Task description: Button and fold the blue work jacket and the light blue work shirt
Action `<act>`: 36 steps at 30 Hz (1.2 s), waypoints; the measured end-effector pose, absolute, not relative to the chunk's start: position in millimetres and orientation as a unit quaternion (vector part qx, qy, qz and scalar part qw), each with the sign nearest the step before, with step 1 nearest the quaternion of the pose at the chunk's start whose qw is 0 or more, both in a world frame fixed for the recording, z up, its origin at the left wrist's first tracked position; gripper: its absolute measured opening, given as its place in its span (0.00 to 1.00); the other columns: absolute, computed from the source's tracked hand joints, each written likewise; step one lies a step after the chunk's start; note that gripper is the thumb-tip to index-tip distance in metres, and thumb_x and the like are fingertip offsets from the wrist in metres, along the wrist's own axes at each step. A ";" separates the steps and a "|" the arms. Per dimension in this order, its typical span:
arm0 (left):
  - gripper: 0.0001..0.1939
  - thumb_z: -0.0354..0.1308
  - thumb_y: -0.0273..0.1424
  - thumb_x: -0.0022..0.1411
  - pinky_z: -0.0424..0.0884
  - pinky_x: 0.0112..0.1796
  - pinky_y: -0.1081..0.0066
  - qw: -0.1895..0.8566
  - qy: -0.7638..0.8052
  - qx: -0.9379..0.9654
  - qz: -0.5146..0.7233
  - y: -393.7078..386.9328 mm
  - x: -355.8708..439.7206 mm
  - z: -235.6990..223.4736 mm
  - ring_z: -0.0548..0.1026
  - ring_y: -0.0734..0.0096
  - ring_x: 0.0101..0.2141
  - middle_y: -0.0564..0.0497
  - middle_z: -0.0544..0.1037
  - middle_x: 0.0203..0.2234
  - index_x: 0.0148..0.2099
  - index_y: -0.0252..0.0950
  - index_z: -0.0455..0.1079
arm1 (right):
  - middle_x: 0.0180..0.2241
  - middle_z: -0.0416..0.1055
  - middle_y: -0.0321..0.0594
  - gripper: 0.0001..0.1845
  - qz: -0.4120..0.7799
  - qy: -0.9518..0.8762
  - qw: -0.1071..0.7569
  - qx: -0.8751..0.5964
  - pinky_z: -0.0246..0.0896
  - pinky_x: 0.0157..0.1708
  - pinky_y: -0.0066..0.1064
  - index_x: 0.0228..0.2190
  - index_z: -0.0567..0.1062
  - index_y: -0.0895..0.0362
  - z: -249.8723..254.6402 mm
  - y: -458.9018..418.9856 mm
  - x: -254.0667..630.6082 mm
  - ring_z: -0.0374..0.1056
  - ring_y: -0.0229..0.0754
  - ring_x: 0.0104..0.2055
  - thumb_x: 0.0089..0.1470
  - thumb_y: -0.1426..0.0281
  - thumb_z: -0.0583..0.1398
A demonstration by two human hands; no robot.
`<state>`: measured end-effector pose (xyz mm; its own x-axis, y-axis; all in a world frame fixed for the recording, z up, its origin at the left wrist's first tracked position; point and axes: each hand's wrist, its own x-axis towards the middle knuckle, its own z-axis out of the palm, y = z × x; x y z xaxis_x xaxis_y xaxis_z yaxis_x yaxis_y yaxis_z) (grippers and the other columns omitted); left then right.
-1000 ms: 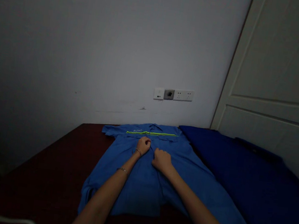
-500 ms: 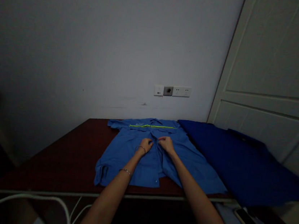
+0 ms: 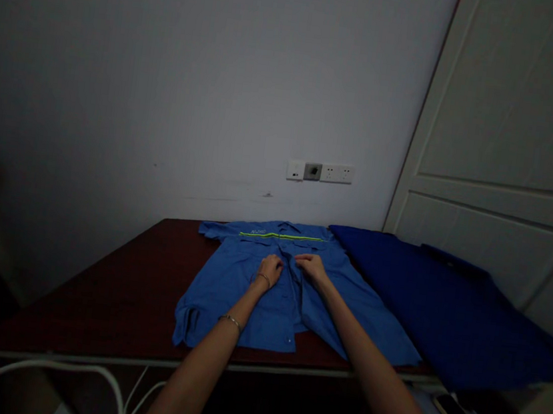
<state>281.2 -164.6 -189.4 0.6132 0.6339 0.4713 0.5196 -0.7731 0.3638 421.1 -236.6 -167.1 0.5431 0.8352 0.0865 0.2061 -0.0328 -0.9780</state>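
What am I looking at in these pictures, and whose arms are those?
No machine here: these are a person's own bare arms, seen by one camera worn on the head, looking forward and down. All the pictures come from it. On the dark red table lies a light blue short-sleeved shirt with a yellow-green stripe, and beside it a darker blue cloth. The left hand and right hand are at the shirt's front opening; whether the fingers pinch the fabric is too dim to tell.
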 end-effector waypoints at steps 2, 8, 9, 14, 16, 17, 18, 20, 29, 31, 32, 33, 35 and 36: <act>0.06 0.55 0.22 0.54 0.66 0.43 0.68 0.107 0.313 0.884 0.330 -165.3 281.1 -189.7 0.71 0.68 0.39 0.47 0.75 0.34 0.34 0.33 0.72 | 0.10 0.63 0.30 0.14 0.278 -0.391 0.579 -0.660 0.47 0.14 0.22 0.26 0.77 0.64 -165.1 -233.2 422.5 0.52 0.31 0.13 0.32 0.78 0.57; 0.06 0.54 0.21 0.55 0.67 0.40 0.72 0.206 0.322 0.833 0.401 -168.3 280.5 -188.6 0.73 0.72 0.34 0.50 0.77 0.31 0.35 0.33 0.72 | 0.15 0.69 0.34 0.15 0.291 -0.400 0.590 -0.639 0.53 0.18 0.23 0.28 0.78 0.63 -160.4 -224.3 423.5 0.59 0.33 0.17 0.32 0.78 0.57; 0.06 0.54 0.22 0.55 0.67 0.39 0.72 0.214 0.322 0.830 0.401 -169.2 279.7 -187.3 0.73 0.72 0.34 0.50 0.77 0.31 0.34 0.33 0.72 | 0.16 0.70 0.35 0.16 0.294 -0.403 0.590 -0.635 0.53 0.19 0.23 0.28 0.78 0.63 -160.7 -224.2 423.3 0.60 0.33 0.17 0.33 0.77 0.57; 0.07 0.54 0.22 0.55 0.68 0.37 0.73 0.205 0.318 0.854 0.357 -173.3 273.8 -178.6 0.74 0.72 0.32 0.50 0.78 0.30 0.34 0.34 0.72 | 0.18 0.72 0.36 0.16 0.328 -0.419 0.566 -0.630 0.52 0.17 0.22 0.30 0.77 0.63 -163.0 -231.6 427.0 0.60 0.33 0.17 0.34 0.75 0.58; 0.07 0.54 0.23 0.55 0.68 0.37 0.73 0.201 0.318 0.865 0.331 -173.4 272.4 -177.0 0.74 0.71 0.32 0.49 0.78 0.30 0.35 0.33 0.73 | 0.19 0.72 0.36 0.16 0.343 -0.425 0.551 -0.631 0.50 0.16 0.21 0.31 0.77 0.62 -161.8 -237.0 430.7 0.59 0.32 0.17 0.34 0.75 0.58; 0.07 0.54 0.23 0.55 0.68 0.36 0.73 0.199 0.319 0.869 0.322 -173.0 272.1 -176.7 0.74 0.71 0.32 0.49 0.78 0.30 0.35 0.33 0.73 | 0.20 0.73 0.36 0.17 0.352 -0.431 0.542 -0.629 0.49 0.16 0.20 0.32 0.77 0.62 -160.6 -239.9 432.6 0.59 0.31 0.17 0.35 0.76 0.58; 0.08 0.54 0.23 0.55 0.68 0.36 0.73 0.197 0.320 0.872 0.314 -172.5 271.9 -176.8 0.74 0.71 0.32 0.49 0.78 0.30 0.35 0.33 0.73 | 0.22 0.74 0.36 0.18 0.362 -0.441 0.533 -0.625 0.49 0.16 0.20 0.33 0.77 0.61 -159.1 -242.8 434.5 0.60 0.31 0.18 0.34 0.76 0.57; 0.09 0.54 0.23 0.55 0.68 0.36 0.73 0.194 0.322 0.877 0.301 -171.2 271.6 -177.5 0.74 0.71 0.32 0.49 0.78 0.31 0.36 0.33 0.73 | 0.27 0.75 0.37 0.23 0.382 -0.468 0.507 -0.615 0.50 0.17 0.19 0.36 0.76 0.59 -155.5 -248.1 437.9 0.63 0.32 0.21 0.33 0.79 0.56; 0.08 0.58 0.29 0.54 0.67 0.39 0.72 0.165 0.342 0.887 0.263 -167.3 271.7 -177.4 0.74 0.68 0.35 0.48 0.79 0.33 0.36 0.35 0.76 | 0.35 0.76 0.40 0.30 0.425 -0.489 0.479 -0.592 0.59 0.26 0.21 0.35 0.77 0.61 -151.3 -251.1 445.1 0.69 0.37 0.32 0.27 0.86 0.50; 0.07 0.58 0.29 0.54 0.66 0.40 0.71 0.150 0.340 0.889 0.268 -168.1 272.4 -176.9 0.74 0.68 0.36 0.48 0.79 0.33 0.35 0.35 0.76 | 0.32 0.76 0.41 0.28 0.411 -0.476 0.501 -0.595 0.60 0.26 0.22 0.33 0.77 0.62 -153.5 -248.0 444.9 0.69 0.37 0.30 0.27 0.86 0.50; 0.07 0.58 0.28 0.54 0.66 0.41 0.71 0.140 0.340 0.889 0.273 -168.7 272.8 -176.7 0.74 0.68 0.37 0.48 0.79 0.33 0.36 0.35 0.76 | 0.31 0.76 0.41 0.27 0.397 -0.469 0.512 -0.600 0.60 0.26 0.22 0.33 0.77 0.63 -154.6 -246.2 444.4 0.69 0.37 0.29 0.28 0.86 0.50; 0.07 0.58 0.28 0.54 0.65 0.42 0.70 0.131 0.341 0.888 0.279 -169.4 273.2 -176.7 0.73 0.68 0.37 0.47 0.78 0.34 0.36 0.35 0.76 | 0.29 0.76 0.41 0.26 0.382 -0.463 0.522 -0.606 0.60 0.25 0.22 0.32 0.77 0.63 -155.7 -244.3 443.6 0.69 0.36 0.28 0.29 0.85 0.50; 0.07 0.58 0.28 0.55 0.64 0.44 0.69 0.112 0.342 0.887 0.290 -170.6 273.8 -176.8 0.72 0.67 0.39 0.47 0.78 0.35 0.36 0.35 0.76 | 0.26 0.76 0.40 0.23 0.356 -0.453 0.535 -0.618 0.59 0.24 0.22 0.31 0.77 0.63 -157.6 -240.4 441.0 0.67 0.35 0.25 0.31 0.85 0.51; 0.07 0.57 0.28 0.56 0.63 0.44 0.68 0.106 0.341 0.886 0.297 -171.1 274.1 -176.9 0.72 0.67 0.39 0.47 0.78 0.35 0.37 0.35 0.76 | 0.25 0.76 0.39 0.22 0.347 -0.451 0.539 -0.621 0.59 0.23 0.22 0.30 0.77 0.63 -158.4 -238.6 439.2 0.67 0.35 0.24 0.32 0.84 0.52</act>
<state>274.1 -171.1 -176.9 0.5911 0.6675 0.4529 0.5415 -0.7445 0.3906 439.2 -238.6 -158.4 0.3518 0.9344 0.0556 0.1870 -0.0119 -0.9823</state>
